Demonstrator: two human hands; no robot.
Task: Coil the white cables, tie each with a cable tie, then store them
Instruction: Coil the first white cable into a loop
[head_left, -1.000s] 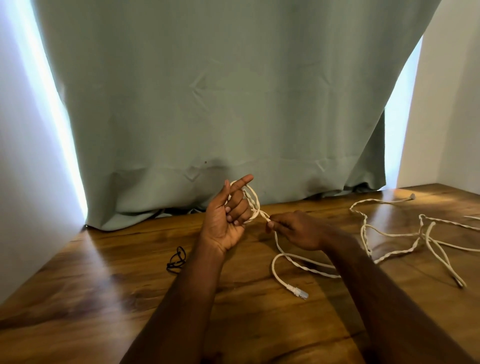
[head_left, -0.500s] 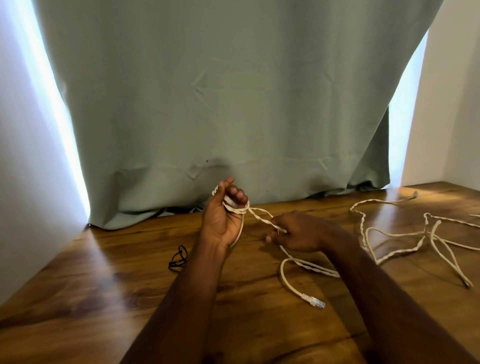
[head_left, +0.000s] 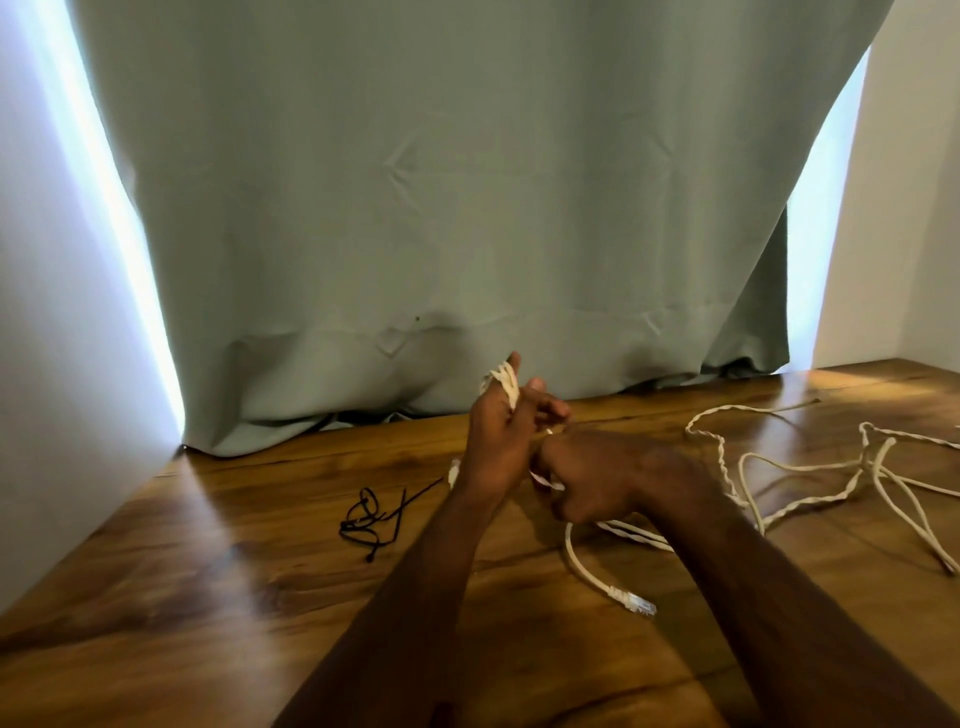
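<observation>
While the left hand's fingers carry white cable loops and the right hand pinches the strand beside them, each new turn should match the last, judged snug but untwisted. Twisted and cream-white, the slack trails across the tabletop to a clear plug.

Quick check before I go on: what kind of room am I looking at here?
Probably a room in a home or small office, not a workshop: a wooden tabletop against a window, a grey-green curtain with daylight at its edges, plain white walls.
</observation>
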